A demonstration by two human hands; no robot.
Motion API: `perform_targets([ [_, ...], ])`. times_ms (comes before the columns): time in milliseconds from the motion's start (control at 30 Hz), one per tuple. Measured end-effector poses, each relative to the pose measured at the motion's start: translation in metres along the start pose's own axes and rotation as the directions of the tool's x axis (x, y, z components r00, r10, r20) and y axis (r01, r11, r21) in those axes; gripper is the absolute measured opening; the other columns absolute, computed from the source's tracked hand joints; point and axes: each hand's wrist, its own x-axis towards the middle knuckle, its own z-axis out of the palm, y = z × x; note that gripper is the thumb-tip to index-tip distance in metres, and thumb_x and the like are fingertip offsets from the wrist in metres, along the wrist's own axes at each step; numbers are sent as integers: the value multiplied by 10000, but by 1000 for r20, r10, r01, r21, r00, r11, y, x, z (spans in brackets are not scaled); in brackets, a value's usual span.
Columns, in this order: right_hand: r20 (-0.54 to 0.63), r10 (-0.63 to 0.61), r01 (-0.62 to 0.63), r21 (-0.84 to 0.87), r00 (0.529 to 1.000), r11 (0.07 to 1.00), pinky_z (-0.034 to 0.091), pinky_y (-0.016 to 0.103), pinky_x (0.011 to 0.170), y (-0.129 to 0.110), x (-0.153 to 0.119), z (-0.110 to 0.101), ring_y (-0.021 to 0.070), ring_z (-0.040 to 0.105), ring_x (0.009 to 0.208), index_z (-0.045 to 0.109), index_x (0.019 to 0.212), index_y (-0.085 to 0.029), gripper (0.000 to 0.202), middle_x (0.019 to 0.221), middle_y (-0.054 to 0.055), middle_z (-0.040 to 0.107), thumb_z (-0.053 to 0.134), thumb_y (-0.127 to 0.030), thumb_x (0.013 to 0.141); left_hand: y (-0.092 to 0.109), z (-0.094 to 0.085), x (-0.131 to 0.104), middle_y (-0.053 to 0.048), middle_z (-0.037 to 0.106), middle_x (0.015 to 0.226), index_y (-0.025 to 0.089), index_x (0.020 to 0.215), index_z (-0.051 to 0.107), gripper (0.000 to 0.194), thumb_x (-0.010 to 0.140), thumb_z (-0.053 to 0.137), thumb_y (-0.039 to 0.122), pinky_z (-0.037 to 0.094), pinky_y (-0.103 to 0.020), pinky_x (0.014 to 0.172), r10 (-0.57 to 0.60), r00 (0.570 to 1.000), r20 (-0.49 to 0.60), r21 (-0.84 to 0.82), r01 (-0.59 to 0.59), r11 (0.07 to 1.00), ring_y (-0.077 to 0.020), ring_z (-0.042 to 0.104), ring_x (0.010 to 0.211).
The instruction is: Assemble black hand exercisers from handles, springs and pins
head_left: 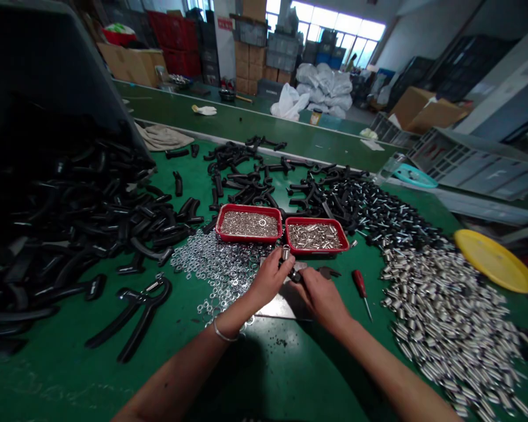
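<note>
Green bench (189, 375) strewn with springs (449, 310), crates (284, 53) and windows (347, 23) behind, left hand (267, 278) and right hand (323, 296) clamped together on a black part (294, 275)

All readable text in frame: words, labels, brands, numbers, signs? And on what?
"F", or a mark shaped like it: grey crate, right side.
Red marks on the same crate: too blurred to read.
Red wall sign: too blurred.
Pale lettering on dark box, back: too small.
</note>
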Motion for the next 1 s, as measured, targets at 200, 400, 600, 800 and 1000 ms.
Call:
perform_targets([
  [200,528,126,-376,399,840,837,398,266,427,-3,-3,7,133,450,391,550,799,-211,715,533,-6,543,53,-702,949,4,-2,-2,-66,581,1004,197,979,547,193,999,425,345,431,-317,934,127,992,12,-20,-127,992,-194,558,989],
  [400,251,156,-247,383,955,890,429,239,474,-7,-1,3,121,516,500,564,831,-202,502,667,6,614,526,-702,854,3,-3,-2,-58,576,960,192,958,533,180,1001,416,321,442,-327,898,96,995,-16,50,-95,994,-190,551,931],
  [600,271,150,-267,470,951,841,517,289,557,-13,-5,0,168,626,593,586,1080,-186,494,752,38,659,519,-639,894,3,0,-3,-56,575,962,200,955,522,185,996,418,347,444,-324,898,71,997,-4,30,-71,997,-196,557,950],
  [800,222,203,-300,652,954,697,467,258,445,-13,-9,6,126,529,493,506,891,-233,332,733,0,606,567,-559,899,1,4,-7,-50,553,955,209,921,499,163,993,421,333,431,-333,895,79,996,-51,101,-74,992,-198,540,941],
  [1000,51,164,-170,416,985,893,475,254,530,-11,-9,1,140,583,609,548,968,-230,319,838,17,626,684,-488,837,1,5,-8,-41,565,910,201,928,510,164,999,419,316,447,-327,862,21,998,-62,59,-17,998,-189,550,897],
])
